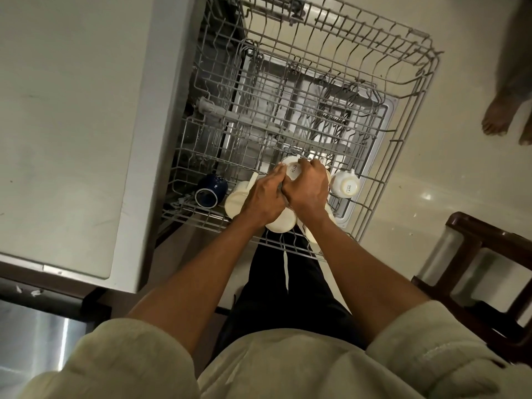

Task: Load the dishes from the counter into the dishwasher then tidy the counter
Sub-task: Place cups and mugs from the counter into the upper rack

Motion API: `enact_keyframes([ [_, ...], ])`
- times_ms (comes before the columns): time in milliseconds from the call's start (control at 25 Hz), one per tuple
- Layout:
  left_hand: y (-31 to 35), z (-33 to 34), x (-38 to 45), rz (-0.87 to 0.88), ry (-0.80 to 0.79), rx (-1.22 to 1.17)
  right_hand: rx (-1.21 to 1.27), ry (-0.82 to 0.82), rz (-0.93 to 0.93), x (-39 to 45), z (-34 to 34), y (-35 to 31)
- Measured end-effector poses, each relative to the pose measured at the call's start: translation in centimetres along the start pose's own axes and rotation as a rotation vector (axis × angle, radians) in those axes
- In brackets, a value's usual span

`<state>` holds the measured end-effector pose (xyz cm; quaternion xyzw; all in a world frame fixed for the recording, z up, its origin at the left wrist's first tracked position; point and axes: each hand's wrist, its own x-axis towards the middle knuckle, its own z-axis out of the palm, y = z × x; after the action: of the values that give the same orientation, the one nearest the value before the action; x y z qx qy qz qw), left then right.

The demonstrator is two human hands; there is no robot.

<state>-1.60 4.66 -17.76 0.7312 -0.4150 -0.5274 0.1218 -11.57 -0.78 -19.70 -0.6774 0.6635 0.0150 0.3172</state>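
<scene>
A pale, glossy tiled floor (417, 180) fills the room from twelve to three o'clock, with a bright glint of light near three. A dark wooden chair (472, 272) stands at four o'clock. Another person's bare feet (498, 116) rest on the floor at two o'clock. A pale tabletop (63, 133) spans nine to eleven o'clock.

The pulled-out wire rack (408, 116) carries a dark blue mug (211, 189) on its side at its left edge and cream cups (344, 184) nearby.
</scene>
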Motion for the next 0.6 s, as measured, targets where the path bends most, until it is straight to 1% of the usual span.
enact_keyframes([
  [120,0.1,-0.2,0.5,-0.073,-0.093,-0.002,-0.022,-0.023,0.027,0.7,0.6,0.2],
  [280,0.3,-0.4,1.0,-0.103,-0.181,0.018,-0.032,-0.048,0.043,1.0,1.2,0.4],
  [600,0.4,-0.6,1.6,-0.051,-0.212,0.132,-0.045,-0.092,-0.001,0.8,0.6,0.5],
])
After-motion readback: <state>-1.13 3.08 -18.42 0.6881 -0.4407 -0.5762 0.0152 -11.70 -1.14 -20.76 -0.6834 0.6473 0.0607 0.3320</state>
